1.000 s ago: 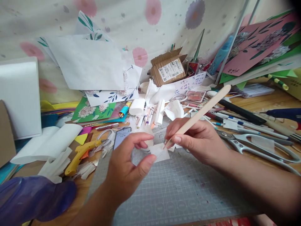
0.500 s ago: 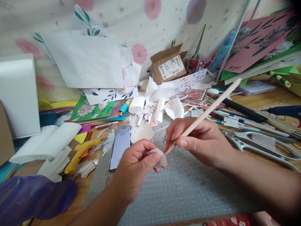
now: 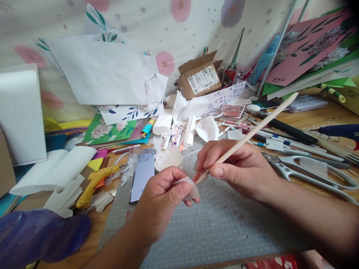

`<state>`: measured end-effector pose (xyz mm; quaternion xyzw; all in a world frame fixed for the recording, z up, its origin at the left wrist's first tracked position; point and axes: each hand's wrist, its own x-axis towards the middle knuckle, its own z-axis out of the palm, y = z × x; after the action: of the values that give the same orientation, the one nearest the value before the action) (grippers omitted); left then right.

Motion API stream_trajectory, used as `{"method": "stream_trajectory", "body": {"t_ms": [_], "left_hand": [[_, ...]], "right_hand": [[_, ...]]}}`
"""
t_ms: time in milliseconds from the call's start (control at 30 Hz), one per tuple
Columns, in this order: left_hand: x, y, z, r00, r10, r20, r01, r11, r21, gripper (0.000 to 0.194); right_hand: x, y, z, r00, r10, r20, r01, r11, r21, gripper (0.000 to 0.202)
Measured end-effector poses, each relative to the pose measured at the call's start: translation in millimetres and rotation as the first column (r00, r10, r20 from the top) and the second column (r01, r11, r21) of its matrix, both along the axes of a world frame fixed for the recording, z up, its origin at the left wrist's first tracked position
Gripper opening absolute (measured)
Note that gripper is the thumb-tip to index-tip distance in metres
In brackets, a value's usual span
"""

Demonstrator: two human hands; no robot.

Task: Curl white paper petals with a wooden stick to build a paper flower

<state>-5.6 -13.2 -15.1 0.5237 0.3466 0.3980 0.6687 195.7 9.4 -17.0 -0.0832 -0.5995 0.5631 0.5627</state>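
Note:
Between thumb and fingers, my left hand [image 3: 165, 198] pinches a small piece of thin white paper [image 3: 193, 191], bent into a curve. My right hand [image 3: 238, 170] grips a pale wooden stick [image 3: 252, 131] like a pen, its far end slanting up to the right. The stick's lower tip meets the edge of the paper, partly behind it; whether it presses on the paper I cannot tell. Both hands are above a grey gridded cutting mat [image 3: 213, 231]. Behind my left hand lie a phone [image 3: 143, 175] and a cream paper piece [image 3: 168, 158].
Left of the mat lie a yellow glue gun [image 3: 95, 183], white paper rolls [image 3: 67, 168] and a purple translucent object [image 3: 42, 235]. Silver-handled scissors [image 3: 303, 172] rest by my right forearm. Several pens [image 3: 175, 138] and a cardboard box [image 3: 199, 76] are at the back.
The stick's upper end has tipped a little further to the right, and its tip has shifted slightly left along the paper. My left hand keeps its hold on the paper.

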Motion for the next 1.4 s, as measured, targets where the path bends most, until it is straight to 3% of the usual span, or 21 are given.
{"method": "stream_trajectory", "body": {"t_ms": [333,733,900,1400], "left_hand": [[0.7,-0.3,0.9,1.000,-0.010,-0.013,0.011,1.000,0.002,0.018],[0.5,0.5,1.4,1.000,-0.019,-0.009,0.019,0.999,-0.029,0.021],[1.5,1.0,2.2,0.999,-0.023,0.022,0.025,0.999,-0.048,0.020],[1.0,-0.2,1.3,1.000,-0.018,-0.005,0.018,0.999,-0.042,0.020]], "right_hand": [[0.6,-1.1,3.5,1.000,-0.013,0.028,0.013,1.000,0.018,0.006],[-0.9,-1.9,2.3,0.998,0.050,-0.026,-0.052,0.997,-0.059,0.006],[-0.7,-2.5,5.1,0.996,0.076,-0.037,-0.078,0.996,-0.032,0.008],[-0.8,-2.8,4.7,1.000,0.025,0.006,-0.025,1.000,0.008,0.008]]}}
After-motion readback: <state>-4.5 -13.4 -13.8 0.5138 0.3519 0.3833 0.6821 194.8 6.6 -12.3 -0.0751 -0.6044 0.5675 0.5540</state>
